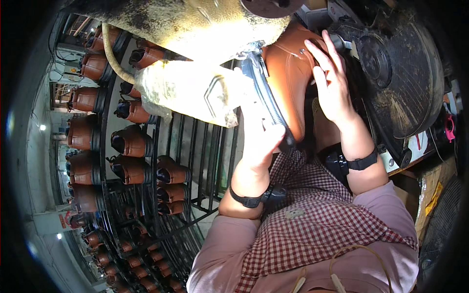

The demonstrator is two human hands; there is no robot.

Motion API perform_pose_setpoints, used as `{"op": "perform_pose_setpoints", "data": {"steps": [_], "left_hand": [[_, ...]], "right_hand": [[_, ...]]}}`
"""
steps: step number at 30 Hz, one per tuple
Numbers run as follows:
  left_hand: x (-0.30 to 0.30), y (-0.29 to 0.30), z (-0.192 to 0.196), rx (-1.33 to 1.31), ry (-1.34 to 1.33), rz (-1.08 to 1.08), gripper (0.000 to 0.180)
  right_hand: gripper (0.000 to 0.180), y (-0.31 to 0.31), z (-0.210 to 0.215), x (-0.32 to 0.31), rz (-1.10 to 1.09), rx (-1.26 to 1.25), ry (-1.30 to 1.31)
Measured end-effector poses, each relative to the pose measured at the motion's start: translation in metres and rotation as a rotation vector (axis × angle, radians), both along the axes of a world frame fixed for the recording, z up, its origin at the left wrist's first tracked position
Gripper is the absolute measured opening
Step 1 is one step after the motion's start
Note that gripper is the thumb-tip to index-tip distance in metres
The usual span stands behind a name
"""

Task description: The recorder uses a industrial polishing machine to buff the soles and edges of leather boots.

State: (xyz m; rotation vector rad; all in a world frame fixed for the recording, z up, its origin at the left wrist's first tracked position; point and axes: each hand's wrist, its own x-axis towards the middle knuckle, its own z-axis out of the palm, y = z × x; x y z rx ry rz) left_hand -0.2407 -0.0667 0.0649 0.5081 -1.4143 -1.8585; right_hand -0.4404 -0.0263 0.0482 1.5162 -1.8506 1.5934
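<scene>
A brown leather shoe (288,73) with light stitching and a dark ridged sole is tilted on its side under the worn machine head (195,24). My left hand (263,139) grips the sole edge, its thumb against the ridged side; glare washes out most of its fingers. On the other side, my right hand (333,85) lies with fingers stretched out along the leather upper. The sole edge meets a small metal part (251,49) of the machine, though bright light hides the exact contact.
A plastic-wrapped lamp (188,93) on a bent hose glares left of the shoe. To the right stands a large worn round wheel (400,73). Black racks (105,161) with several brown shoes (129,141) fill the left side. A pink-handled tool (449,128) lies at far right.
</scene>
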Motion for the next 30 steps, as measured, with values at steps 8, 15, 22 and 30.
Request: {"op": "perform_pose_setpoints", "data": {"steps": [8,15,22,30], "left_hand": [[-0.029,-0.009,0.013,0.073,0.284,0.0,0.091],[-0.05,-0.044,0.023,-0.101,0.268,0.134,0.054],[-0.055,-0.059,0.02,0.203,0.265,0.107,0.045],[-0.053,-0.035,0.055,0.406,0.357,0.195,0.028]], "right_hand": [[0.043,-0.007,-0.003,-0.016,-0.088,0.087,0.091],[0.024,-0.02,-0.01,-0.029,-0.061,0.032,0.165],[0.021,0.005,-0.006,-0.017,-0.086,0.155,0.086],[0.024,0.062,0.028,0.03,-0.075,0.414,0.023]]}}
